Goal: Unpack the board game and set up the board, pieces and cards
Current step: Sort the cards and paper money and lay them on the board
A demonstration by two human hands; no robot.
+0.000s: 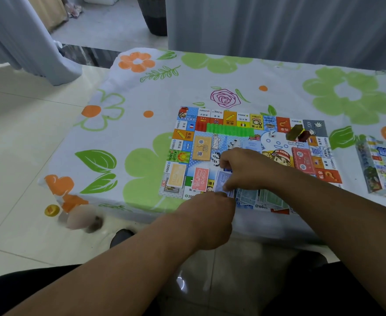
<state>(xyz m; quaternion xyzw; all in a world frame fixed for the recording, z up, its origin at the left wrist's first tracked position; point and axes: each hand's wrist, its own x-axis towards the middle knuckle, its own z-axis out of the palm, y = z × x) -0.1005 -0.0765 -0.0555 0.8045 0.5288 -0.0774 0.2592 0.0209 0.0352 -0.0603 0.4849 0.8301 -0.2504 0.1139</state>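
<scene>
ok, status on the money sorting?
Left hand and right hand both pinch the blue notes at the board's near edge. Yellow notes, pink notes laid out beside them. Loose greenish notes under the right wrist.

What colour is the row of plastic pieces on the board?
The plastic pieces are green, head view.

Left grip [206, 215], right grip [244, 172]: bare
Forearms [141, 256]: bare up to the frame edge
Lap [23, 288]: black cloth, probably trousers
Feet: dark shoes [121, 237], blurred
</scene>
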